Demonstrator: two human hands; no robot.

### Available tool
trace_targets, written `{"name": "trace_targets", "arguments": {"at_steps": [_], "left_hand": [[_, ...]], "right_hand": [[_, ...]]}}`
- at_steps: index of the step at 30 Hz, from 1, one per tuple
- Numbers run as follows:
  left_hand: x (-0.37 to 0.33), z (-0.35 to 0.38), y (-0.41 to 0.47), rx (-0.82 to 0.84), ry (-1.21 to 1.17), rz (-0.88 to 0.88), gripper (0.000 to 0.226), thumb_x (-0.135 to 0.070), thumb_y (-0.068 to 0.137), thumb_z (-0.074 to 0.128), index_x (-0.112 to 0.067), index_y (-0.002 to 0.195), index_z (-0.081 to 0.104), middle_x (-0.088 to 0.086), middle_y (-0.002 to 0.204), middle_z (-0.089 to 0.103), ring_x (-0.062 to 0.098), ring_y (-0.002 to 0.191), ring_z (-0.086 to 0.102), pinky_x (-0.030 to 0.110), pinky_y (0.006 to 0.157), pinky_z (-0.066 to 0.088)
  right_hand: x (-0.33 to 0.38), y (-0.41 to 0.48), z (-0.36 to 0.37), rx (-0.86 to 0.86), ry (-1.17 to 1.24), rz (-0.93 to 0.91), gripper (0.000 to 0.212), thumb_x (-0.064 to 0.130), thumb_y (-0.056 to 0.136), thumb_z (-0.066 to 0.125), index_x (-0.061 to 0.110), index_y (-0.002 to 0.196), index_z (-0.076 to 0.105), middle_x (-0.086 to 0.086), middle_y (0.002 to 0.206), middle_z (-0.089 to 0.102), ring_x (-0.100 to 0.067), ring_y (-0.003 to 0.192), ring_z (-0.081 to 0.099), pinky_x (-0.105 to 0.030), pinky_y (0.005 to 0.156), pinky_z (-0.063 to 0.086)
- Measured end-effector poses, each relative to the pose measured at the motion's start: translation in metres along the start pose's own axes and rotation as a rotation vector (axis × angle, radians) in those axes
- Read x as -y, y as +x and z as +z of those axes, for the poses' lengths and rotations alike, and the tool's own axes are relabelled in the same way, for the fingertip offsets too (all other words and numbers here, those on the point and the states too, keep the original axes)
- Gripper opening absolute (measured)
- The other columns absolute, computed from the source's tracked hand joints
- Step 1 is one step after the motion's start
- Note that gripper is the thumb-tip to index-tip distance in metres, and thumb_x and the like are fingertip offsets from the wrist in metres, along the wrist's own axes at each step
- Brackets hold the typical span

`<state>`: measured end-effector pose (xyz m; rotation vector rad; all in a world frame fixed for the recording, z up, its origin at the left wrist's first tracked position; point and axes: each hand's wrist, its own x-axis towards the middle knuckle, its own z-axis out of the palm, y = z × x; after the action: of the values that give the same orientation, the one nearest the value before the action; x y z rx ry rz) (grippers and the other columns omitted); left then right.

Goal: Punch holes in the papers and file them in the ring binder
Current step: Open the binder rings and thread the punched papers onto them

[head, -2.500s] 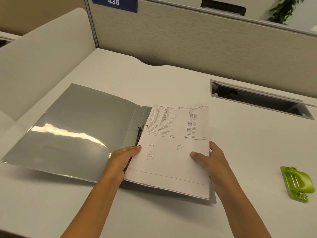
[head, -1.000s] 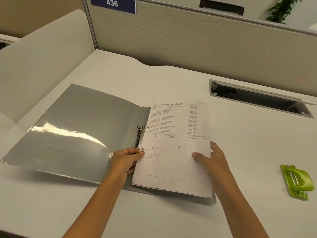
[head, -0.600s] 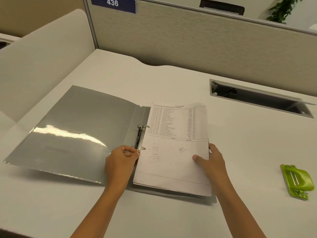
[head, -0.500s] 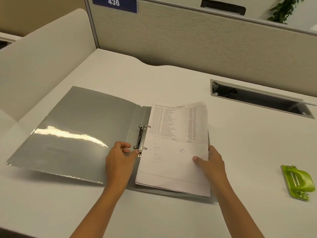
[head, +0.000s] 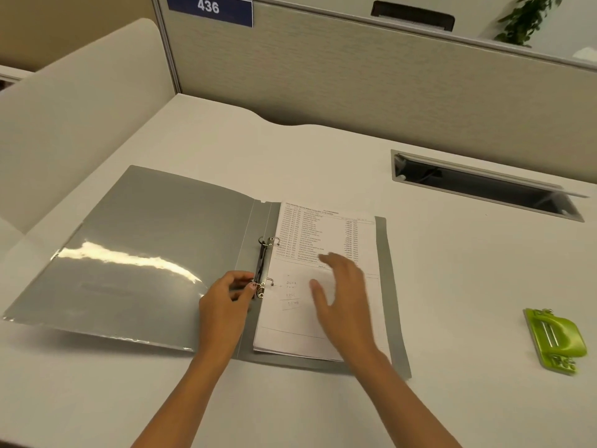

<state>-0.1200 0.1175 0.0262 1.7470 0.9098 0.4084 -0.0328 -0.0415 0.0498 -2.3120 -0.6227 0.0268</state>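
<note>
Right hand now spread over papers, blurred, left fingers pinching ring mechanism

The ring binder is grey plastic with a glossy, light-catching inner cover and shiny metal rings, the papers are matt white printed sheets, the desk is smooth matt white, and the hole punch is glossy lime-green plastic.

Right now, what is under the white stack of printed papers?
The white stack of printed papers lies on the right flap of the open grey ring binder, whose grey edge shows around it. Anything between papers and flap is covered.
</note>
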Motion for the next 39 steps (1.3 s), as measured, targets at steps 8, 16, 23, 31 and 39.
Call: {"name": "trace_targets", "arguments": {"at_steps": [8,16,23,31,39], "left_hand": [[0.002,0.004,-0.002,-0.053,0.012,0.025,0.014,-0.016,0.088,0.065,-0.027,0.096,0.065,-0.012,0.086,0.068,0.004,0.08,0.065,0.024,0.072,0.056],[0.006,0.007,-0.001,-0.088,0.107,0.053,0.011,-0.021,0.089,0.064,-0.027,0.098,0.067,-0.013,0.086,0.067,-0.001,0.077,0.062,0.019,0.068,0.051],[0.003,0.003,0.0,-0.052,-0.012,0.019,0.016,-0.013,0.087,0.067,-0.025,0.098,0.07,-0.017,0.076,0.066,0.004,0.065,0.068,0.008,0.057,0.051],[0.0,0.0,0.007,-0.038,-0.053,0.022,0.019,-0.006,0.085,0.067,-0.011,0.102,0.072,-0.011,0.077,0.066,0.002,0.063,0.067,0.004,0.054,0.048],[0.003,0.002,0.006,-0.062,-0.079,0.074,0.013,-0.004,0.085,0.067,-0.011,0.093,0.073,0.001,0.077,0.072,0.006,0.064,0.069,0.009,0.054,0.052]], "right_hand": [[-0.006,-0.004,0.058,0.248,-0.338,-0.226,0.076,0.063,0.095,0.019,0.019,0.154,0.001,0.0,0.162,-0.01,-0.016,0.149,-0.014,-0.04,0.121,0.0],[-0.019,-0.011,0.05,0.277,-0.416,-0.334,0.071,0.068,0.093,0.022,0.034,0.153,0.005,0.007,0.163,-0.005,-0.015,0.149,-0.012,-0.048,0.12,0.004],[-0.012,-0.007,0.045,0.211,-0.002,-0.164,0.049,0.05,0.099,0.03,0.03,0.142,0.04,0.013,0.154,0.032,-0.003,0.146,0.015,-0.034,0.121,0.009],[0.028,0.01,0.051,0.002,0.597,0.186,0.012,0.019,0.097,0.054,0.016,0.1,0.065,-0.001,0.098,0.065,-0.016,0.083,0.066,-0.013,0.068,0.051],[0.005,0.008,0.061,0.093,0.41,0.01,0.008,0.011,0.088,0.064,0.016,0.09,0.07,0.009,0.087,0.066,-0.004,0.08,0.06,-0.009,0.071,0.043]]}}
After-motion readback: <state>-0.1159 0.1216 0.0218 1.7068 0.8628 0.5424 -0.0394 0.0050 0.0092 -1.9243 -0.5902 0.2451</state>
